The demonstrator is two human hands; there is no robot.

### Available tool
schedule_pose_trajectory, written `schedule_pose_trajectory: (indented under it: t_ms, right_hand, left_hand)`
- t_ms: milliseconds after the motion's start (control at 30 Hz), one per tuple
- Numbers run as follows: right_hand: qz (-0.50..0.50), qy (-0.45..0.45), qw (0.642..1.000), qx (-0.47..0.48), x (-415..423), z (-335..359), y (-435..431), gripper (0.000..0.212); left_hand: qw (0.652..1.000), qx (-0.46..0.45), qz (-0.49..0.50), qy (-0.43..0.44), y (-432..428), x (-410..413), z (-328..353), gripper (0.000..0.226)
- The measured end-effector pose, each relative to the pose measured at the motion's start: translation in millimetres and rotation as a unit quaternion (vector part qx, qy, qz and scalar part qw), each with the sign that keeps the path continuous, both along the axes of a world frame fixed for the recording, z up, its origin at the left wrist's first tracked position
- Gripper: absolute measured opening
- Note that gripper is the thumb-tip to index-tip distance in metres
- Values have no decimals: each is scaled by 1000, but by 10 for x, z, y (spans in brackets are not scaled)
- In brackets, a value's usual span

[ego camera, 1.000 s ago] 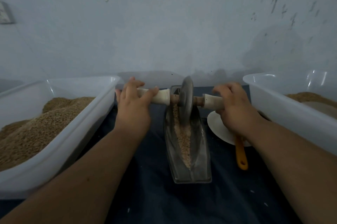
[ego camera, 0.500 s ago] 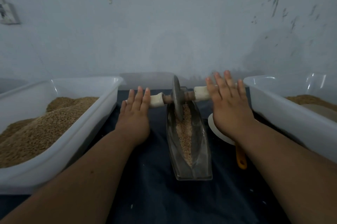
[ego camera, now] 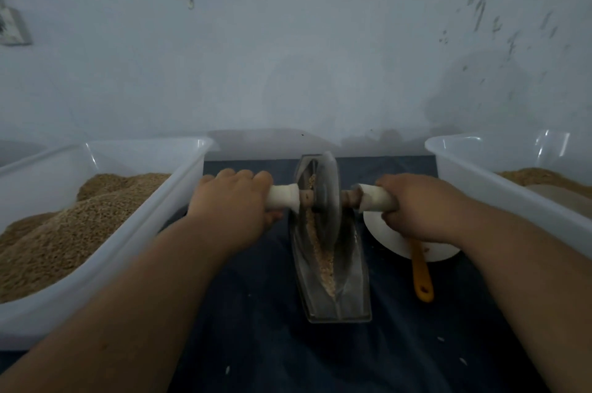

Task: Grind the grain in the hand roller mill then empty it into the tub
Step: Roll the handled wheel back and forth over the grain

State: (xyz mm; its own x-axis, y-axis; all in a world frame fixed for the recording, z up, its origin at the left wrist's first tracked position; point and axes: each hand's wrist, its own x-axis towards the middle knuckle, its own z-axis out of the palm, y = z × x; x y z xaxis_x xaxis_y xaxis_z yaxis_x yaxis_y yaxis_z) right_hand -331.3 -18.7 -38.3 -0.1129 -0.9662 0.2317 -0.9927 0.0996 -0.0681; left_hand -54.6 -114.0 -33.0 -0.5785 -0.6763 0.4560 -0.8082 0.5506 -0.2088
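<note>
Head view looks down at a dark cloth (ego camera: 256,344) at the bottom of the frame, with two bare arms reaching forward over it. Just past that, low in the middle, sits the near end of the metal trough (ego camera: 350,303) of the mill. It is long and shaped like a boat, so the wheel has a track to roll along. A thin line of grain (ego camera: 323,261) lies in the bottom of it and looks coarse, so I think the grinding is only partly done. At the lower right an orange spoon handle (ego camera: 421,277) points toward the camera. Its far end goes onto a white plate (ego camera: 387,237), kept close, likely for scooping. Further in, at the middle of the frame, the left hand (ego camera: 234,203) is wrapped tight round the left handle (ego camera: 283,197). The right hand (ego camera: 419,203) is wrapped tight round the right handle (ego camera: 374,199). The hands are apart, one on each side, so they can push evenly, and the wheel (ego camera: 326,200) stands up straight near the trough's far end. At the left edge the left tub (ego camera: 144,142) is heaped with grain. At the right edge the right tub (ego camera: 499,194) holds a lower pile. Both sit just beside the mill, so tipping is a short trip. I cannot tell which one gets the ground grain. Behind everything is a pale wall (ego camera: 288,56).
</note>
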Motion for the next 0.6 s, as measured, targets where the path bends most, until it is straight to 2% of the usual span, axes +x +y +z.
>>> schedule_pose_trajectory:
  t_ms: [100,200,333,400,500,600]
  right_hand:
    - [8,-34,996,82,25,149,123,22]
    - [14,-72,994,78,27,174,143,35]
    - [-2,-59,997,-52,-20,-3,20,56]
    - [-10,-31,991,-132,-44,-131,-84,53]
    - [-36,-46,978,-200,-82,-251,-236,43]
    - [-46,-53,973,-218,-106,-296,-334,39]
  left_hand:
    - [998,60,-6,-26,60,89,83,39]
    - [998,55,5,-15,84,80,45,42]
    - [997,-39,-23,67,14,36,-128,63]
    - [991,-35,-39,125,-64,6,-205,59]
    - [979,-47,-52,192,-197,-64,-330,38]
    - [979,-40,-11,201,-291,-89,-368,41]
